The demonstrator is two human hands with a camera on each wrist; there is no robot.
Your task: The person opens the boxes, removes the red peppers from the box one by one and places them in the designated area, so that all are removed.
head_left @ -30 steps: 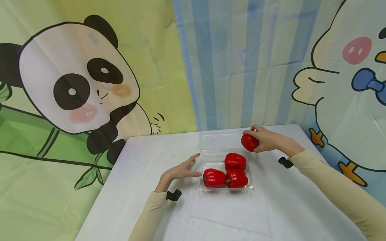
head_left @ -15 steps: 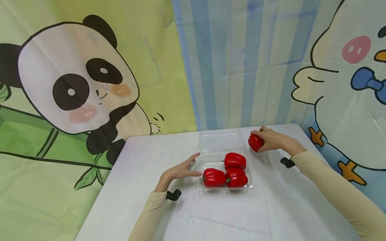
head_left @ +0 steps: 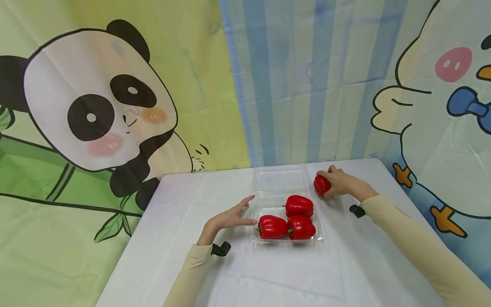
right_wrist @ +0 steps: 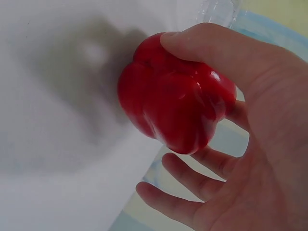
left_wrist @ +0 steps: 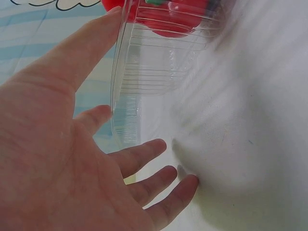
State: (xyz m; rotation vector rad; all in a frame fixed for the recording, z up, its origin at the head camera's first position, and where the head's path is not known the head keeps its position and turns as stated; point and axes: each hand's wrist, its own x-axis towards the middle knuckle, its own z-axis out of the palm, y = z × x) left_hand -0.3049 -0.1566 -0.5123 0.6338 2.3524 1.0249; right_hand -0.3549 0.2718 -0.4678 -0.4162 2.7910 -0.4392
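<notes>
My right hand (head_left: 339, 184) pinches a red bell pepper (head_left: 322, 186) between thumb and fingers, to the right of the container's hinge. The right wrist view shows the lobed bottom of that bell pepper (right_wrist: 173, 96), with the lower fingers spread away from it. Three more red bell peppers (head_left: 299, 206) lie in a clear plastic clamshell container (head_left: 264, 210), two in the near row and one behind on the right. My left hand (head_left: 230, 216) is spread at the container's left side, its thumb at the rim in the left wrist view, where the ribbed wall (left_wrist: 159, 79) shows.
The container's lid (head_left: 280, 181) lies folded back toward the wall. A white cloth covers the table (head_left: 215, 187). Behind stands a curtain (head_left: 199, 85) printed with a panda and a bird. Each wrist wears a small black camera (head_left: 221, 249).
My right hand carried the bell pepper right, away from the lid, then slightly back left and lower. My left hand and the peppers in the container stayed in place.
</notes>
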